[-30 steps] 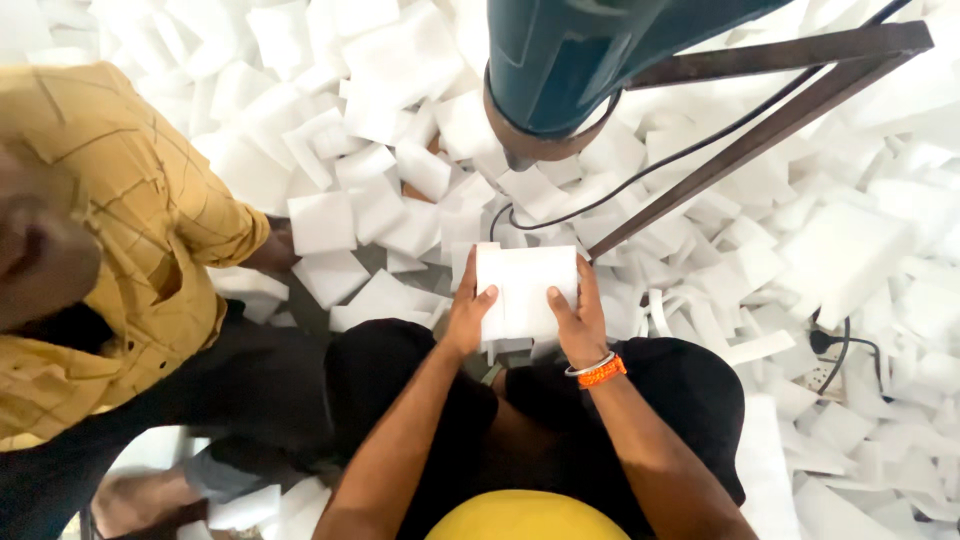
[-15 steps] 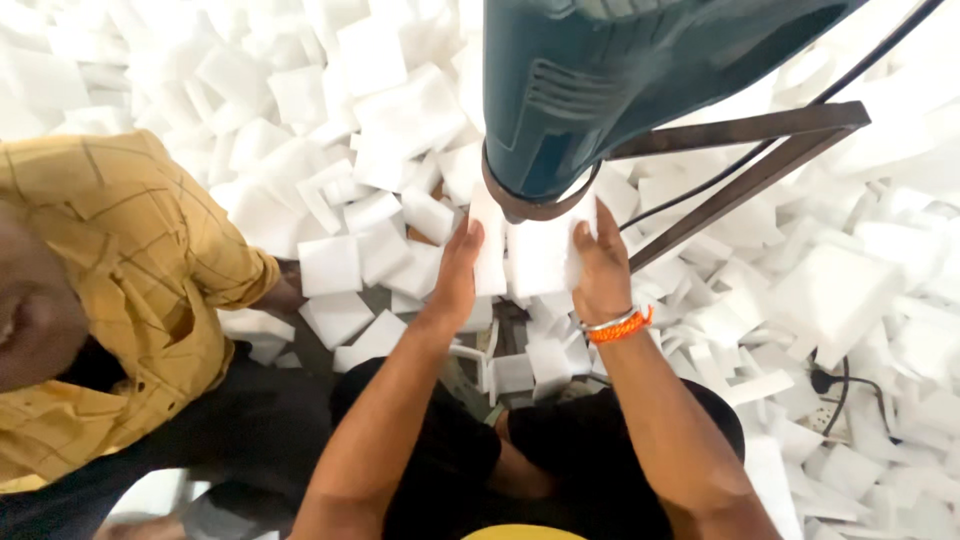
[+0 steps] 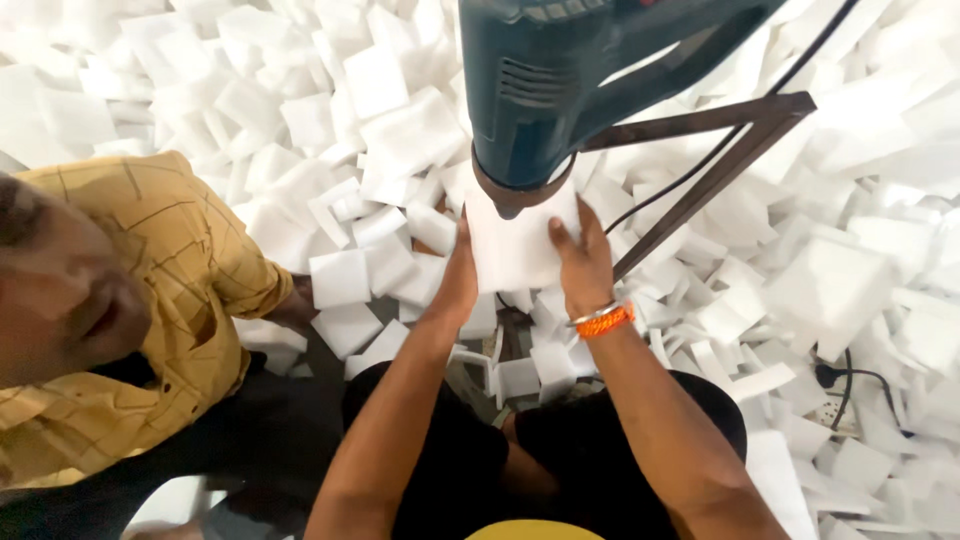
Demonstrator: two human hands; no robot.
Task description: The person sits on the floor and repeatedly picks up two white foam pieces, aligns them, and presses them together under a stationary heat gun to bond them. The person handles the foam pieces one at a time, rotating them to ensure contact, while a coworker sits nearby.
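Head view, looking down. My left hand and my right hand clamp a flat white square foam block between them, one palm pressed to each side edge, the fingers lying along its face. The block sits directly beneath the round brown nose of a dark teal power tool, whose housing fills the upper middle of the view; the block's top edge is hidden behind that nose, so I cannot tell whether the two touch. A dark metal frame of angled bars carries the tool, and a thin black cable runs down beside it. An orange beaded wristband circles my right wrist. Loose white foam squares lie heaped over the floor on every side. A black power cord with plug rests among them at the right. To my left sits another person in a yellow checked shirt, one hand among the foam pieces near my knee.
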